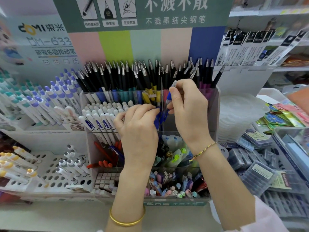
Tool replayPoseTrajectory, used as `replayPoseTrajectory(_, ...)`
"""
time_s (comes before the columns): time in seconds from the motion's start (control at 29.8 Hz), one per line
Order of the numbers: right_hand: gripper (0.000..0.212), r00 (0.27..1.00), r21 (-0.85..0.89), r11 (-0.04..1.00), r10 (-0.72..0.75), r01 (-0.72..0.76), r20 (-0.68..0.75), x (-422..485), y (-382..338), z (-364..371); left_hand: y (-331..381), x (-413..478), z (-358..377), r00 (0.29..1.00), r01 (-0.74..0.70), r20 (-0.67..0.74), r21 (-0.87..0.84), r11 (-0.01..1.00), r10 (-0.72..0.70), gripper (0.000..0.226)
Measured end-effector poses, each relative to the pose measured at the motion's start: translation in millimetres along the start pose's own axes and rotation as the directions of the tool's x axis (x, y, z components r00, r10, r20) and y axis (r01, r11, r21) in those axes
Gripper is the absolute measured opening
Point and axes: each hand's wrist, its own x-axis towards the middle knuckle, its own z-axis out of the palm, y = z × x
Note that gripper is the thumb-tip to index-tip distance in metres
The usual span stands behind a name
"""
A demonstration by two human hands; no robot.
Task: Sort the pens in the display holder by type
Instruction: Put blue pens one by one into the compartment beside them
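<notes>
A clear tiered display holder is seen at the centre of the shelf, and both hands are raised over its middle tier. A blue gel pen is held in the right hand: it is pinched between the thumb and the curled fingers, nearly upright and tilted slightly to the right, with its clear upper end showing above the knuckles. Its lower end is lost among a cluster of blue pens standing in the middle compartment, just beneath that hand. The left hand is placed just beside the right, palm down with the fingers curled, and its fingertips are laid against the left side of the same cluster. Whether anything is gripped by this hand or only touched cannot be told, since the underside of the fingers is hidden. Behind both hands, the back row is filled with black pens whose silver tips point upward. White pens are packed into the compartment left of the left hand, red pens lie in the tier below, and pastel pens are gathered in the front tier between the two forearms.
</notes>
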Motion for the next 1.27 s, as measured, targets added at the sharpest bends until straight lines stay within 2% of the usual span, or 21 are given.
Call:
replayPoseTrajectory(0.34, 0.012, 0.993, -0.005, 0.999, -0.045, 0.046, 0.109, 9, -4, 3, 0, 1, 3, 0.999, 0.004, -0.038, 0.002, 1.000, -0.004, 0.033)
replayPoseTrajectory(0.47, 0.010, 0.997, 0.025, 0.998, -0.052, 0.051, 0.053, 7, -5, 4, 1, 0, 0, 0.999, 0.013, -0.048, -0.066, 0.998, -0.016, 0.038)
replayPoseTrajectory(0.54, 0.010, 0.998, 0.040, 0.998, -0.053, 0.052, 0.016, 6, -6, 3, 1, -1, -3, 0.994, 0.056, -0.088, -0.111, 0.992, -0.066, 0.043)
replayPoseTrajectory(0.67, 0.004, 0.999, 0.074, 0.996, -0.041, 0.043, -0.027, 7, -9, 2, -2, 0, -8, 0.965, 0.169, -0.204, -0.002, 0.986, -0.165, 0.046)
replayPoseTrajectory(0.84, 0.005, 1.000, 0.068, 0.998, 0.006, -0.008, 0.027, 5, -9, 5, -5, 0, -4, 0.979, 0.169, -0.127, 0.087, 0.982, -0.158, 0.053)
replayPoseTrajectory(0.97, 0.008, 0.992, 0.032, 0.998, 0.043, -0.047, 0.122, 11, -9, 2, -5, -2, -4, 0.988, 0.136, -0.087, 0.093, 0.986, -0.128, 0.057)
replayPoseTrajectory(1.14, 0.008, 0.974, -0.019, 0.997, 0.076, -0.074, 0.213, 16, -11, -1, -7, -1, -4, 0.980, 0.161, -0.125, 0.051, 0.986, -0.153, 0.054)
replayPoseTrajectory(1.27, 0.007, 0.965, -0.044, 0.994, 0.105, -0.097, 0.242, 13, -10, 1, -4, -2, -3, 0.973, 0.165, -0.177, 0.093, 0.982, -0.146, 0.044)
